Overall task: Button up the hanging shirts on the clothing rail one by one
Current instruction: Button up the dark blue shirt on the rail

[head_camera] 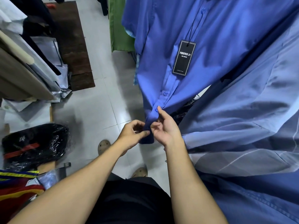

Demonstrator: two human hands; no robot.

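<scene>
A royal-blue shirt (186,29) hangs in front of me with a black hang tag (183,58) on a string at its placket. Two closed buttons show low on the placket, one (164,93) above the other (155,110). My left hand (132,136) pinches the bottom hem of the placket (148,139) between thumb and fingers. My right hand (165,126) grips the same hem strip from the right, its forefinger reaching up beside the lower button. The hem between my fingertips is partly hidden.
A lighter blue shirt (250,118) hangs close on the right, a green garment (118,29) behind on the left. Stacked folded clothes (19,70) and a black plastic-wrapped bundle (34,144) lie on the left. Pale tiled floor (100,97) lies below, my feet on it.
</scene>
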